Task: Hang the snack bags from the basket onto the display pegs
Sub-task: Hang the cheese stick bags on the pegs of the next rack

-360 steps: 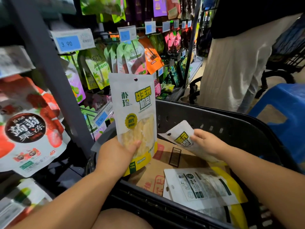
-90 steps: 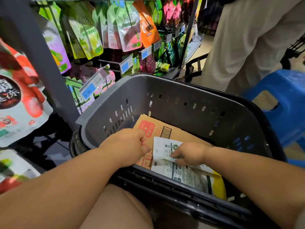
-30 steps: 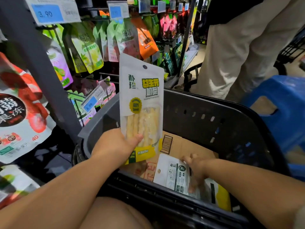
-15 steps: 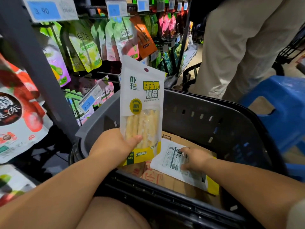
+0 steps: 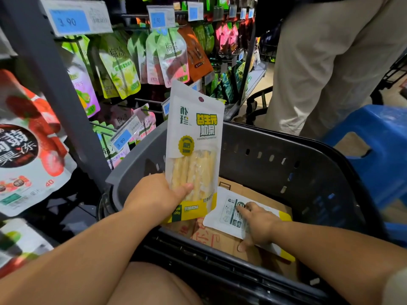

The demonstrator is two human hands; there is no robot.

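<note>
Your left hand (image 5: 154, 197) grips one snack bag (image 5: 193, 150) by its lower part, thumb across the front, and holds it upright above the left end of the basket (image 5: 286, 155), with the hang hole at the top and the printed face toward you. Your right hand (image 5: 257, 223) lies spread on a second snack bag (image 5: 222, 219), which lies back-side up in the basket. The fingers are laid flat on it and the thumb is at its near edge. That bag rests on a sheet of cardboard (image 5: 211, 238) covering the basket floor, its yellow end pointing right. Nothing else shows in the basket, though your right forearm hides its near right part. The slotted far wall rises well above the flat bag, and the near rim runs under both your forearms, with your knee (image 5: 154, 285) just near of it. To the left, a grey upright post (image 5: 55, 84) stands close beside the basket's left corner. Past it, far and left, the display pegs (image 5: 103, 126) carry hanging pouches (image 5: 119, 67) and blue price tags (image 5: 72, 20) reading 3.90. The top of the held bag overlaps the lower row of pouches. On the far right a person in light trousers (image 5: 319, 62) stands just beyond the basket, beside a blue stool (image 5: 378, 146).
</note>
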